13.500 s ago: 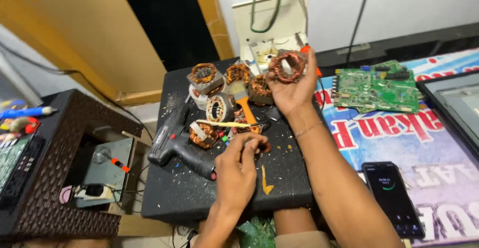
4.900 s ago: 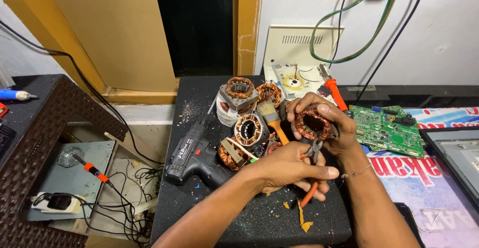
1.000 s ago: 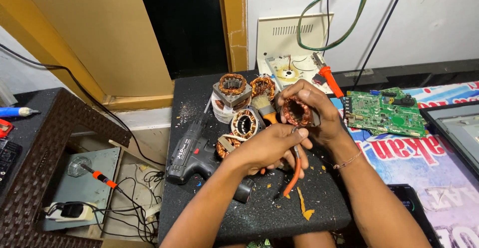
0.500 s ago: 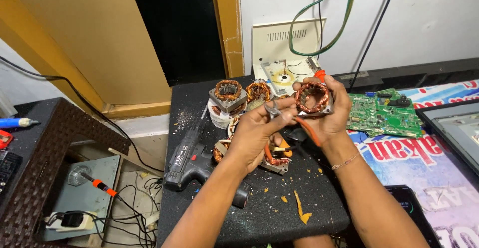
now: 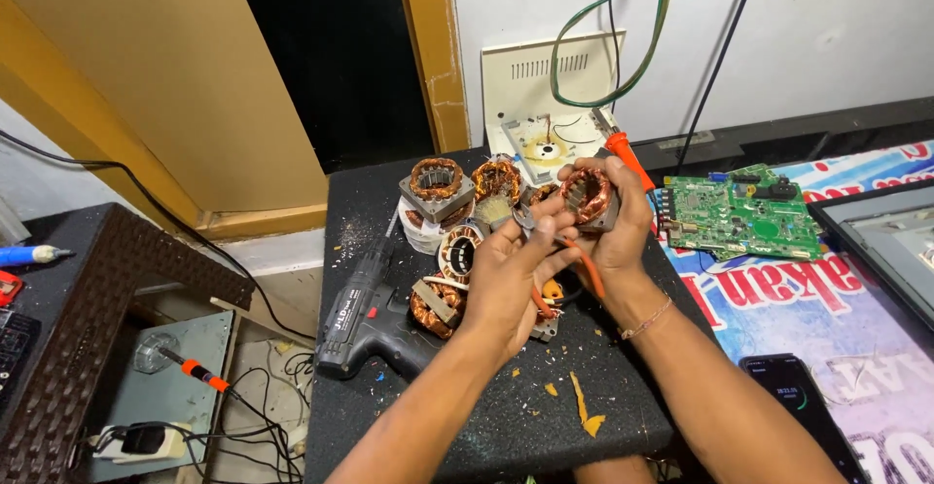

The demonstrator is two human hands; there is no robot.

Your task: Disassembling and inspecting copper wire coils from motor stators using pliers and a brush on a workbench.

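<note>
My right hand (image 5: 615, 223) grips a motor stator with copper windings (image 5: 588, 195), raised above the black table (image 5: 457, 416). My left hand (image 5: 506, 275) holds orange-handled pliers (image 5: 569, 258), their jaws reaching toward the stator's edge. Just behind and below my hands lie several more copper-wound stators (image 5: 435, 182), one near my left wrist (image 5: 433, 306).
A black cordless drill (image 5: 365, 314) lies left of the stators. An orange-handled tool (image 5: 623, 153) and a white box (image 5: 545, 80) sit at the back. A green circuit board (image 5: 744, 214) and a phone (image 5: 793, 396) lie right. A screwdriver (image 5: 190, 367) lies lower left.
My hands have lifted the stator and pliers slightly and brought them closer together; the view has shifted a little. The other stators and the drill stay put.
</note>
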